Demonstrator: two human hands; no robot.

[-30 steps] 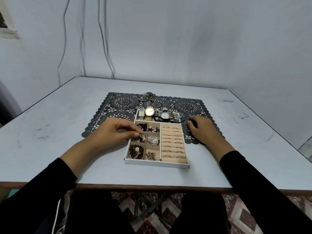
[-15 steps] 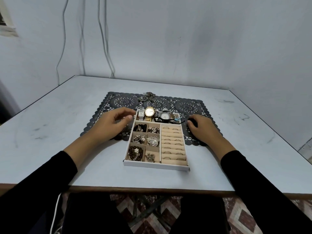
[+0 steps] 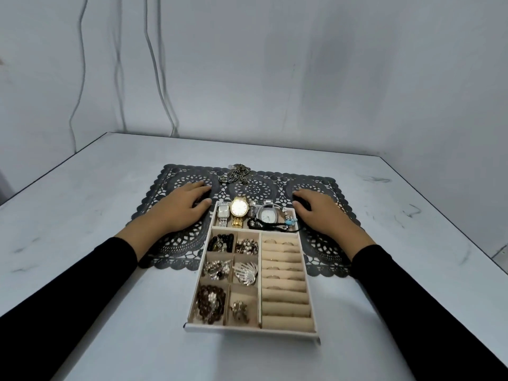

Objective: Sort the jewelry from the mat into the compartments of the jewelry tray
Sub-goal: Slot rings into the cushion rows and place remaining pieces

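Pale desk, grey wall: left hand and right hand lie flat, grip released, on the mat flanking the jewelry tray.

Mat: middle hidden beneath jewelry tray, left hand and right hand. Ring rolls: rings too small to count. Small compartments: tangled pieces, kinds indistinct (beads, perhaps). Left sleeve, right sleeve: cut off at lower edge. Bench: sides and near edge out of frame.
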